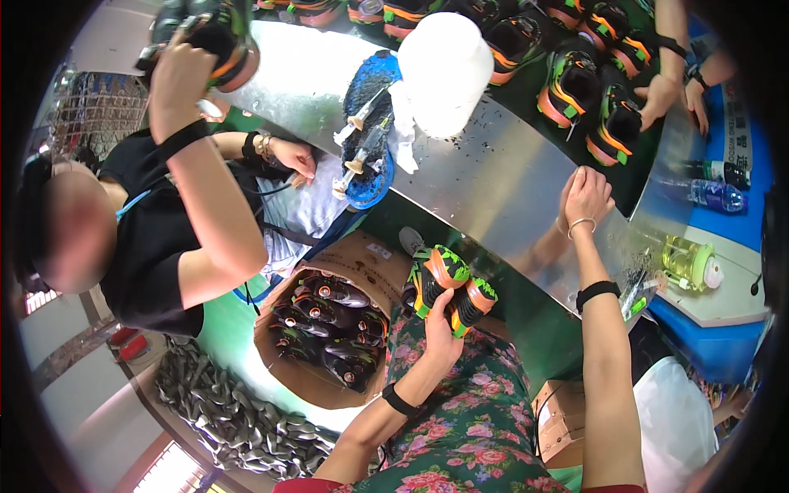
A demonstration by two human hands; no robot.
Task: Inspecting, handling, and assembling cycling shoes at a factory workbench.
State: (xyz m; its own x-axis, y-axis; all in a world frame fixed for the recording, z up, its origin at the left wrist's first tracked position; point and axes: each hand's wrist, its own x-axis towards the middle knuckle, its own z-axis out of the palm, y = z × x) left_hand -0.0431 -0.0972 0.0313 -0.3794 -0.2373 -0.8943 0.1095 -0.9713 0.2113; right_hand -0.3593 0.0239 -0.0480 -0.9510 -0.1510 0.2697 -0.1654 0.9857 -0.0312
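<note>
1. Closest to the camera is a floral apron point(460, 440), soft-looking cloth in dark green with pink blooms. It drapes over the lap.
2. Left hand point(442, 335) has the pair point(448, 283) pinched, thumb on one side and fingers on the other. Probably bunched like that so one hand can carry both shoes. They're up in the air, just off the worktop's near edge. Chunky ridged black parts, bright orange and green trim, rubbery look.
3. Box point(378, 256) sits on the left, below the worktop's near edge, likely so it's in easy reach. Plain brown cardboard, top open, with dark boxed shoes point(325, 312) heaped inside.
4. Worktop point(501, 181) is smooth, shiny metal, with black crumbs scattered near the roll.
5. Right hand point(588, 197) is by the worktop's far edge toward the right end, fingers bent in close together. Can't tell if there's anything in it.
6. Blue tray point(374, 197) lies across the worktop's left part, long and rounded, gritty black inside. Brushes point(370, 148) lie across it, I'd guess to keep the mess contained.
7. White roll point(444, 74), a fat smooth cylinder, is just beside the tray.
8. Past the far edge, more shoes point(571, 86) stand on a dark green strip.
</note>
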